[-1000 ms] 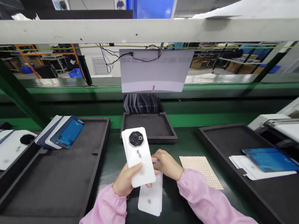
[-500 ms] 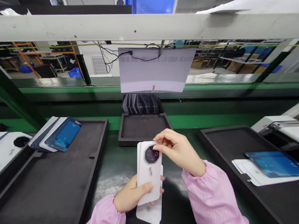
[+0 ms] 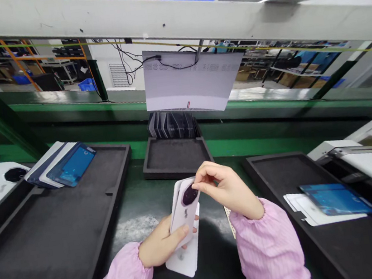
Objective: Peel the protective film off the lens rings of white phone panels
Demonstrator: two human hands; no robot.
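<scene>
My left hand [image 3: 162,245] grips the lower part of a white phone back cover [image 3: 184,213] with a dark round camera area, held tilted above the green bench. My right hand [image 3: 225,189] is at the cover's top edge, thumb and forefinger pinched by the camera area; what they pinch is too small to see. A second white cover [image 3: 184,261] lies flat beneath the held one. Both sleeves are pink.
A large black foam tray [image 3: 47,231] at left holds several stacked covers [image 3: 61,165]. A small black tray [image 3: 175,159] stands ahead with dark parts behind it. A right tray [image 3: 324,249] holds blue-filmed covers [image 3: 331,200]. A white sheet [image 3: 192,79] hangs overhead.
My right hand rose from beside the cover's bottom to its top edge by the camera area. The held cover tilted and turned more edge-on; the view shifted slightly downward.
</scene>
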